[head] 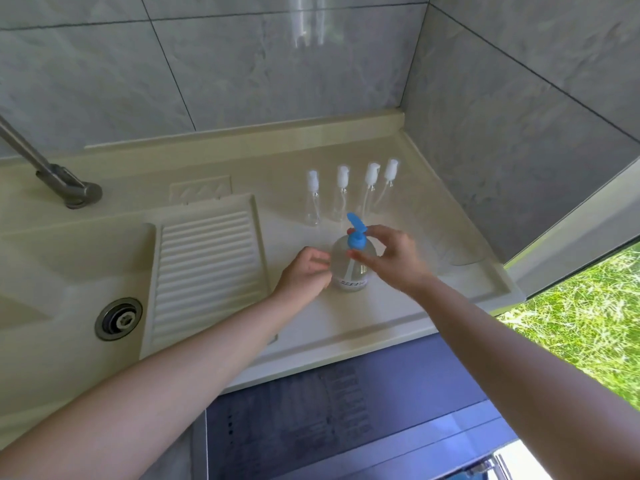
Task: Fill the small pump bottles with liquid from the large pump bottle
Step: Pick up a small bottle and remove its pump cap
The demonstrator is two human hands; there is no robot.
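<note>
We take the large pump bottle as our landmark: it stands upright on the cream worktop, a clear body with a white label near its base and a blue pump head whose spout points away from us. Our left hand sits against the bottle's left flank, fingers curled towards the clear wall; the grip looks closed on the body, though motion blur hides just how firmly the fingertips press. Our right hand comes in from the bottle's right, with thumb and fingers bent around the blue collar below the spout, a pinching grip on the pump head.

Behind the large bottle, nearer the tiled wall, four small pump bottles stand upright in a row, each clear with a white pump top. The two on the left stand apart; the two on the right lean close together. All four look empty, though the clear plastic makes that hard to tell.

Left of the large bottle lies a ribbed washboard surface sloping into the sink basin, with a metal drain beyond it. A grey tap rises further left and back. To the bottle's right, an open window frame shows green grass outside.
</note>
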